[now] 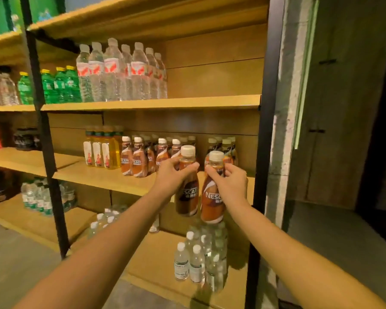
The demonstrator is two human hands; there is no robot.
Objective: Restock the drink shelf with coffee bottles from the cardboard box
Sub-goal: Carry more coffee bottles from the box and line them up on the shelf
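Note:
My left hand [173, 175] grips a dark brown coffee bottle [187, 192] by its neck, just under the white cap. My right hand [230, 181] holds an orange-brown coffee bottle [212, 204] the same way. Both bottles hang upright in the air in front of the middle shelf [112, 181], close side by side. On that shelf stand several coffee bottles [138, 161] in rows, with a second group [225, 148] at the right. The cardboard box is out of view.
Yellow tea bottles [103, 150] stand left of the coffee rows. Water bottles [123, 72] and green bottles [60, 85] fill the upper shelf. Small water bottles [198, 259] stand on the lower shelf below my hands. A black upright post [263, 152] frames the shelf's right side.

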